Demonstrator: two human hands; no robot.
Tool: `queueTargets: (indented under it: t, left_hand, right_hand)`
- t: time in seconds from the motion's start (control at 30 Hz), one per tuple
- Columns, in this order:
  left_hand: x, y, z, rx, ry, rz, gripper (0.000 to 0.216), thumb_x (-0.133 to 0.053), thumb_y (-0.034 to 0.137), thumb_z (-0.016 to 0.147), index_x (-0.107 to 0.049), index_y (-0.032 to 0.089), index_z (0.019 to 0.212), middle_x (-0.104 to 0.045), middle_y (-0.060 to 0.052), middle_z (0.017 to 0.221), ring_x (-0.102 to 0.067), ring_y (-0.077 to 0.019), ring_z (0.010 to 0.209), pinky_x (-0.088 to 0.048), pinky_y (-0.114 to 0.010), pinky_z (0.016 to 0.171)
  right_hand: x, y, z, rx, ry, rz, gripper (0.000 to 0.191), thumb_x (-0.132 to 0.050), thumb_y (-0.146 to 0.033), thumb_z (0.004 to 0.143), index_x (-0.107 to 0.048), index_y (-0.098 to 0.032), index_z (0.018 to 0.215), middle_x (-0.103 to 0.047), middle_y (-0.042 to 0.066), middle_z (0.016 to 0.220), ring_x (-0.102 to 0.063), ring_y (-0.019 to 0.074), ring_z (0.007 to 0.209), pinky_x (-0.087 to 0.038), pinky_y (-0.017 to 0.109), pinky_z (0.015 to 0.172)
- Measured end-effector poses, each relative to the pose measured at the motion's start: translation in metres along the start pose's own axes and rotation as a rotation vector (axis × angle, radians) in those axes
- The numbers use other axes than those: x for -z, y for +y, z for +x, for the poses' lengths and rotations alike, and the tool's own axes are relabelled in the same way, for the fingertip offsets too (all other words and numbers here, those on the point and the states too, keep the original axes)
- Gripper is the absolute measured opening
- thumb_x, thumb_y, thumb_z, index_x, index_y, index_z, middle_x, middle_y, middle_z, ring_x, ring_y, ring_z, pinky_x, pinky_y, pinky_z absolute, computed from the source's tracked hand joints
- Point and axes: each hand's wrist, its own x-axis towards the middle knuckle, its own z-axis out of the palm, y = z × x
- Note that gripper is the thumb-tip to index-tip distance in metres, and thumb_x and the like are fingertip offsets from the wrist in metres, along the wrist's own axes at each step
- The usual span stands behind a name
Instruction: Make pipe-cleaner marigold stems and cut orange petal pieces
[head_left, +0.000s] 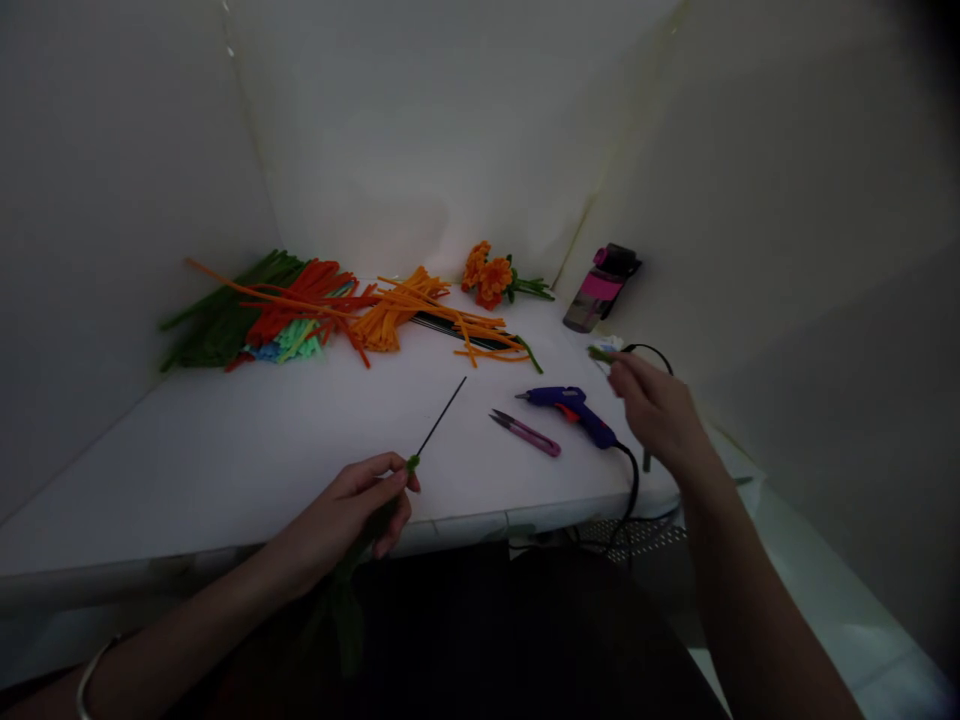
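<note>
My left hand (pixel 375 495) is closed in a pinch at the table's front edge, around a thin dark wire stem (pixel 444 412) with green pipe cleaner (pixel 412 463) at its base. The wire points up and to the right; dim green strips (pixel 346 610) hang below this hand. On the right, my right hand (pixel 654 408) is closed above the table with a green pipe cleaner (pixel 600 354) poking out past its fingertips. A blue glue gun (pixel 574 405) lies just left of this hand, beside purple-handled thread snips (pixel 529 434).
Bundles of green (pixel 225 325), red (pixel 300 300) and orange pipe cleaners (pixel 397 315) lie along the back. Finished orange flowers (pixel 491 275) rest near the back corner, with a pink-banded bottle (pixel 600 288) at the right wall. A black cord (pixel 634 490) drops over the front edge.
</note>
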Motion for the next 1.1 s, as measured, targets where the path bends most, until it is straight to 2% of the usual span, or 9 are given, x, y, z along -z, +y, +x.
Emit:
queueTargets:
  t: [0.07, 0.13, 0.2, 0.27, 0.33, 0.43, 0.67, 0.9, 1.1]
  left_hand:
    - [-0.001, -0.001, 0.000, -0.012, 0.003, 0.005, 0.024, -0.042, 0.036, 0.090, -0.049, 0.016, 0.079, -0.048, 0.004, 0.056, -0.041, -0.0056, 0.043, -0.028, -0.020, 0.045]
    - [-0.002, -0.001, -0.001, -0.024, 0.009, -0.003, 0.026, -0.042, 0.036, 0.090, -0.049, 0.015, 0.077, -0.048, 0.003, 0.060, -0.042, -0.0056, 0.047, -0.028, -0.020, 0.047]
    - [-0.004, -0.001, -0.002, -0.040, 0.015, -0.017, 0.026, -0.042, 0.035, 0.090, -0.049, 0.015, 0.076, -0.046, 0.003, 0.062, -0.039, -0.0055, 0.050, -0.026, -0.020, 0.048]
    - [-0.006, 0.000, -0.004, -0.050, 0.007, -0.045, 0.023, -0.041, 0.033, 0.091, -0.049, 0.015, 0.078, -0.043, 0.004, 0.061, -0.034, -0.0053, 0.049, -0.022, -0.020, 0.047]
    - [-0.007, 0.000, -0.006, -0.053, -0.023, -0.093, 0.021, -0.041, 0.031, 0.091, -0.048, 0.016, 0.079, -0.038, 0.005, 0.060, -0.027, -0.0055, 0.048, -0.017, -0.020, 0.045]
    - [-0.008, 0.001, -0.009, -0.038, -0.080, -0.142, 0.020, -0.041, 0.030, 0.090, -0.046, 0.016, 0.077, -0.034, 0.006, 0.059, -0.020, -0.0059, 0.047, -0.013, -0.021, 0.045]
    - [-0.010, 0.002, -0.015, -0.005, -0.105, -0.194, 0.020, -0.040, 0.028, 0.089, -0.045, 0.016, 0.074, -0.032, 0.005, 0.060, -0.018, -0.0063, 0.047, -0.012, -0.022, 0.045]
    - [-0.011, -0.001, -0.016, 0.035, -0.074, 0.007, 0.043, -0.026, 0.043, 0.092, -0.051, 0.015, 0.070, -0.029, 0.005, 0.056, -0.019, -0.0089, 0.049, -0.016, -0.024, 0.045]
    - [-0.015, 0.007, -0.022, 0.055, -0.033, 0.132, 0.047, -0.026, 0.049, 0.091, -0.049, 0.016, 0.067, -0.026, 0.005, 0.055, -0.019, -0.0094, 0.049, -0.017, -0.025, 0.048]
  right_hand:
    - [-0.002, -0.035, -0.018, 0.060, -0.216, 0.290, 0.029, -0.037, -0.030, 0.090, -0.052, -0.020, 0.114, -0.062, 0.002, 0.073, -0.051, 0.0143, 0.059, -0.039, 0.026, 0.054]
    - [-0.007, -0.069, -0.039, 0.095, -0.370, 0.532, 0.018, -0.043, -0.030, 0.089, -0.049, -0.020, 0.102, -0.063, 0.001, 0.072, -0.048, 0.0114, 0.054, -0.039, 0.022, 0.050]
    - [-0.013, -0.095, -0.058, 0.076, -0.499, 0.632, 0.011, -0.044, -0.031, 0.089, -0.046, -0.021, 0.089, -0.064, 0.000, 0.073, -0.048, 0.0095, 0.051, -0.038, 0.020, 0.047]
    - [-0.021, -0.111, -0.072, 0.080, -0.572, 0.611, 0.012, -0.041, -0.031, 0.091, -0.045, -0.021, 0.085, -0.062, -0.002, 0.066, -0.046, 0.0087, 0.047, -0.035, 0.020, 0.045]
    - [-0.029, -0.119, -0.082, 0.114, -0.565, 0.516, 0.012, -0.041, -0.030, 0.091, -0.045, -0.021, 0.084, -0.059, -0.002, 0.062, -0.047, 0.0098, 0.048, -0.033, 0.021, 0.045]
    - [-0.039, -0.121, -0.088, 0.159, -0.510, 0.432, 0.010, -0.042, -0.028, 0.089, -0.046, -0.020, 0.083, -0.060, 0.001, 0.067, -0.051, 0.0116, 0.053, -0.035, 0.023, 0.048]
    - [-0.047, -0.121, -0.092, 0.163, -0.511, 0.459, 0.011, -0.044, -0.028, 0.088, -0.045, -0.021, 0.080, -0.063, 0.001, 0.067, -0.055, 0.0125, 0.053, -0.036, 0.024, 0.047]
    - [-0.045, -0.122, -0.097, 0.171, -0.493, 0.444, 0.012, -0.044, -0.028, 0.087, -0.045, -0.021, 0.079, -0.065, 0.002, 0.068, -0.056, 0.0135, 0.053, -0.038, 0.025, 0.048]
    - [-0.046, -0.124, -0.099, 0.191, -0.514, 0.470, 0.011, -0.044, -0.027, 0.088, -0.045, -0.021, 0.080, -0.066, 0.003, 0.070, -0.058, 0.0136, 0.054, -0.041, 0.024, 0.049]
